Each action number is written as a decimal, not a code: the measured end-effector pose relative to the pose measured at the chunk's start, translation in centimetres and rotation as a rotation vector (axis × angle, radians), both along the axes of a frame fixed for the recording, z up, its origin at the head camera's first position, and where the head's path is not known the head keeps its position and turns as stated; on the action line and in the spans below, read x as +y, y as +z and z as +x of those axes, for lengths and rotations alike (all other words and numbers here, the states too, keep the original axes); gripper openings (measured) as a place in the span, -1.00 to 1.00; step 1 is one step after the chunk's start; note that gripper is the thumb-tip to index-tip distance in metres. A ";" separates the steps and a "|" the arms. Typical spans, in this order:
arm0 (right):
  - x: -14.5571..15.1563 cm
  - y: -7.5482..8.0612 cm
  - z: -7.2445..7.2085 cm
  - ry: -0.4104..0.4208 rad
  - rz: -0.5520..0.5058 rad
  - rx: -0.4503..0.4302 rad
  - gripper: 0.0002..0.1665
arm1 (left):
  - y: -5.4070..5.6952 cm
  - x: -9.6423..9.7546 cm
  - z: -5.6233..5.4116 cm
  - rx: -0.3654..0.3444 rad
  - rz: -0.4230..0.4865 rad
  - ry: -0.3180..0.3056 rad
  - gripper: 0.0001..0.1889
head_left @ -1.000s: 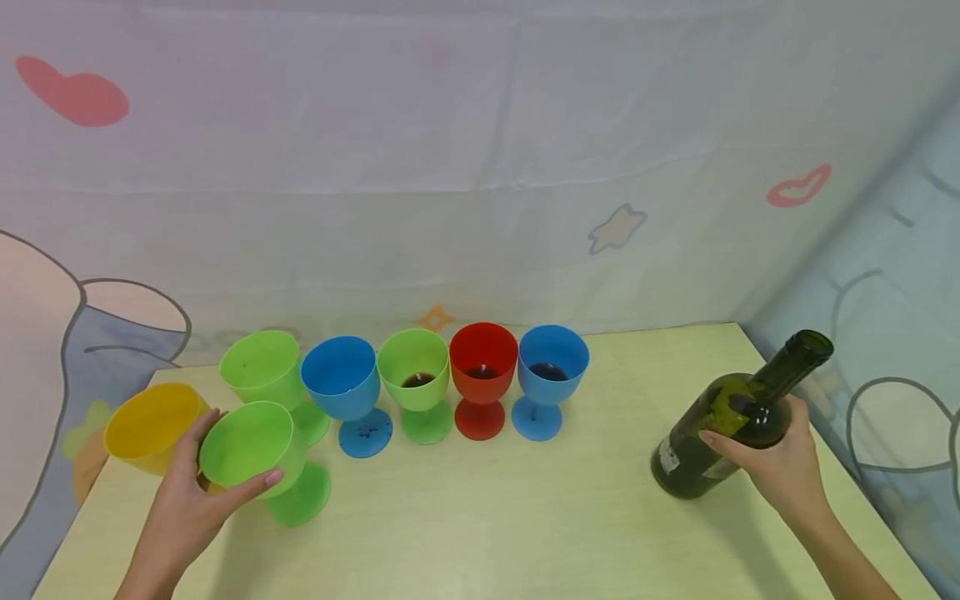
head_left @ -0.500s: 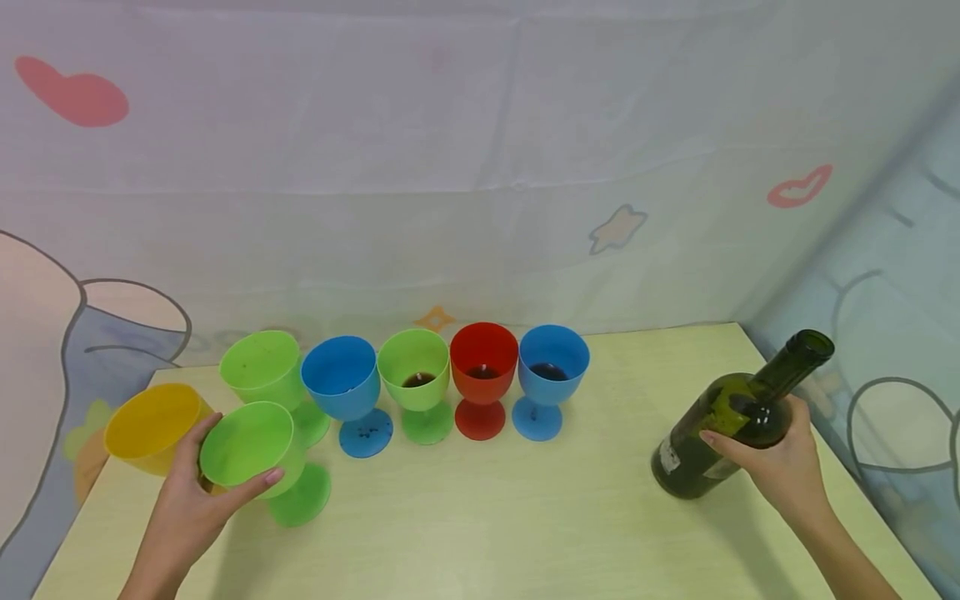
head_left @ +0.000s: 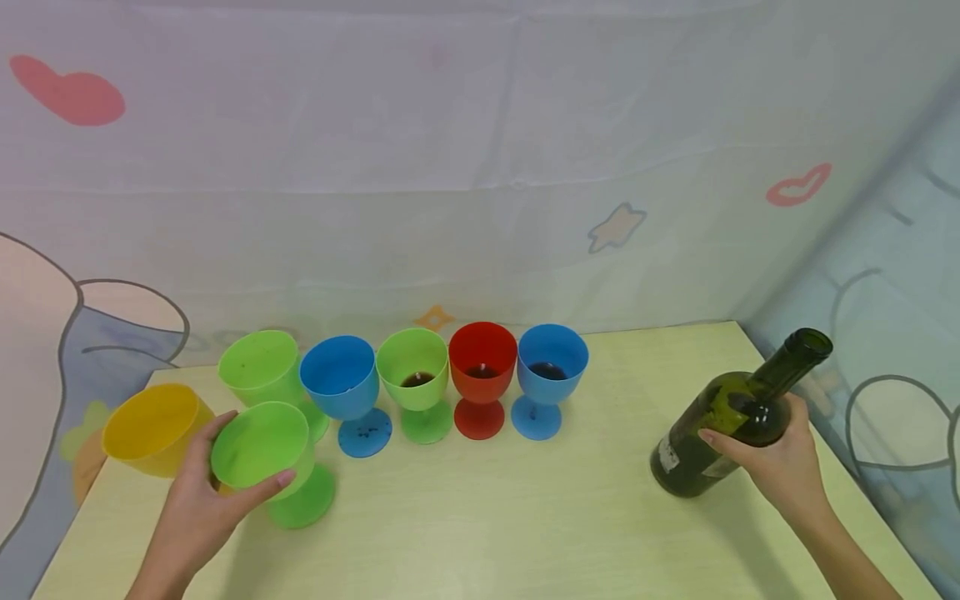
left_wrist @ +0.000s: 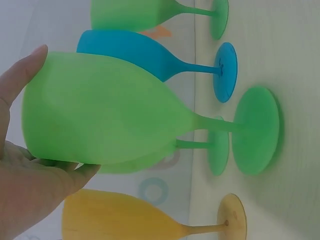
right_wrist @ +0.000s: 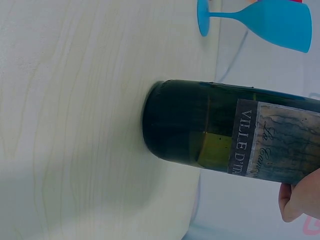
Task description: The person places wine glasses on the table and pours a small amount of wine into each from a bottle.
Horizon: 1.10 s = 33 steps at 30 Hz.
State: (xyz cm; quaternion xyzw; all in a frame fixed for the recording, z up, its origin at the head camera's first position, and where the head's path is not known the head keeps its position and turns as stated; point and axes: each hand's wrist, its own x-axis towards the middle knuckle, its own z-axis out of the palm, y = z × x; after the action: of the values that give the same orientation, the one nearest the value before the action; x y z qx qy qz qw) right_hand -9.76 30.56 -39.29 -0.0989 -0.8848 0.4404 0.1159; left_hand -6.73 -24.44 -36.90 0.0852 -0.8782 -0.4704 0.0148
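- Left hand [head_left: 201,493] grips a green goblet [head_left: 262,447] round its bowl; right hand [head_left: 782,467] grips a dark bottle [head_left: 718,429].
- Seemingly positioning the goblet; the next move calls for keeping it upright.

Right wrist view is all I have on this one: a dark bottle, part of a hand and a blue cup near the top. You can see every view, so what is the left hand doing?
Observer: The left hand holds a green cup by its bowl.
Operator: From the side I can't see inside the blue cup. Anything in it?
Observer: Yes, the head view shows dark liquid in the bottom.
Operator: My frame cuts off the top of the bottle. Is it capped?
Observer: No, in the head view its mouth is open, with no cap or cork on it.
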 end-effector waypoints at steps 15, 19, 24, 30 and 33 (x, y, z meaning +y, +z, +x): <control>-0.1 0.1 0.1 0.008 0.016 0.006 0.03 | 1.3 3.1 0.5 0.007 -0.004 -0.092 0.05; -0.2 0.1 0.0 0.023 0.022 0.007 0.03 | 1.5 4.0 0.5 -0.018 -0.032 -0.108 0.06; -0.6 0.2 0.1 0.045 0.033 0.033 -0.01 | 1.7 5.0 0.5 0.013 -0.058 -0.127 0.05; -1.2 0.5 0.1 0.095 0.056 0.043 0.00 | 1.4 6.0 0.5 0.062 -0.088 -0.158 0.02; -1.6 0.7 0.2 0.126 0.063 0.041 0.03 | 1.2 6.5 0.4 0.070 -0.085 -0.171 0.04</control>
State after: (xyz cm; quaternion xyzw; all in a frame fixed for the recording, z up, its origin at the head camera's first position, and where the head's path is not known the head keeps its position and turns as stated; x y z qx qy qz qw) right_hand -9.58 29.01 -38.59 -0.0300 -0.9002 0.4205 0.1092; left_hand -6.31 -17.95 -35.69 -0.0074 -0.9005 -0.4348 0.0089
